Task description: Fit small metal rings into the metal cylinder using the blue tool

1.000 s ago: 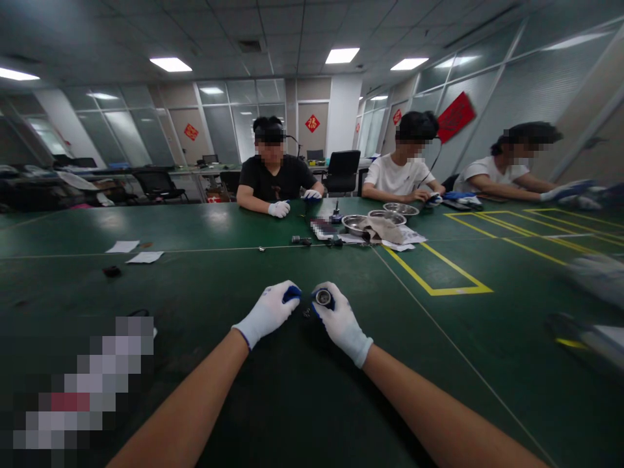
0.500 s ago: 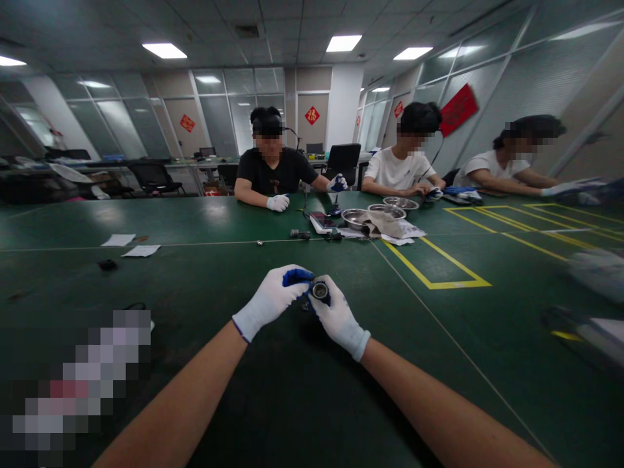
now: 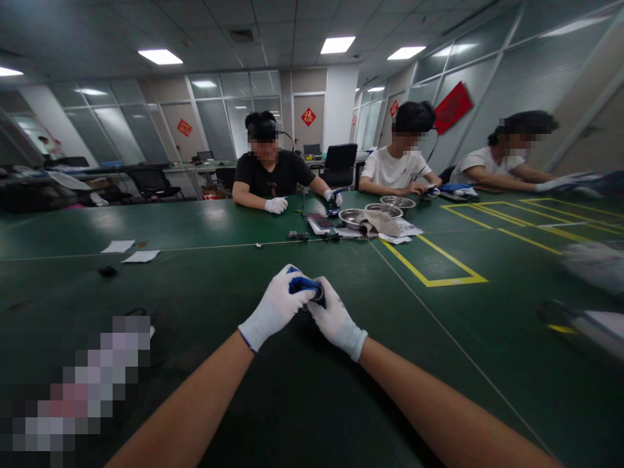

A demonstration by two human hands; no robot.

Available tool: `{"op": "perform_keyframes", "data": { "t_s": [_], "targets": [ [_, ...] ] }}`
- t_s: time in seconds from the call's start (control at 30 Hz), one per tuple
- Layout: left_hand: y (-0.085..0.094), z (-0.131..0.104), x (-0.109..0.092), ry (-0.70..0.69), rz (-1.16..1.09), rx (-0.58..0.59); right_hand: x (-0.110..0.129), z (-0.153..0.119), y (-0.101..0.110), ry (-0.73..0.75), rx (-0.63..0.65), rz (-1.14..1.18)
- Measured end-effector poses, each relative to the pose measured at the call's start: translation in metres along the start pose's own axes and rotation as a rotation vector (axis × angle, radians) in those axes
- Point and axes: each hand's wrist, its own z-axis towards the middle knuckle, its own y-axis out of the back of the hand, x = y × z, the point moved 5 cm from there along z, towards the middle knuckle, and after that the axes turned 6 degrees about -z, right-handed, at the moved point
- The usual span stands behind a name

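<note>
Dark round part (image 3: 320,294) sits in the right hand (image 3: 336,318), which grips it at bench center; only a sliver of curved, paler rim shows. Left hand (image 3: 280,302) fingers curl over it, blocking the view; can't tell if they pinch anything. Shiny metal bowls (image 3: 383,210) and rumpled beige cloth (image 3: 383,223) at 1 o'clock, white papers (image 3: 140,257) at 10. Bench (image 3: 195,292) smooth green. Gloves (image 3: 266,318) white, blue-palmed.

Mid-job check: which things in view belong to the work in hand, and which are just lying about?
In use:
round part
right hand, holding it
left hand, close against it

Apparently lying about:
black piece
white paper sheet
metal bowl
beige cloth
</note>
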Motion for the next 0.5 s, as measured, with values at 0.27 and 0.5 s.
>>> {"op": "perform_keyframes", "data": {
  "t_s": [0.27, 0.5],
  "targets": [
    [-0.004, 0.001, 0.010, 0.075, -0.025, -0.030, -0.004, -0.001, -0.001, 0.026, -0.017, -0.051],
    [0.000, 0.000, -0.004, 0.151, 0.149, 0.027, -0.006, -0.003, -0.004, 0.007, 0.010, -0.113]
  ]
}}
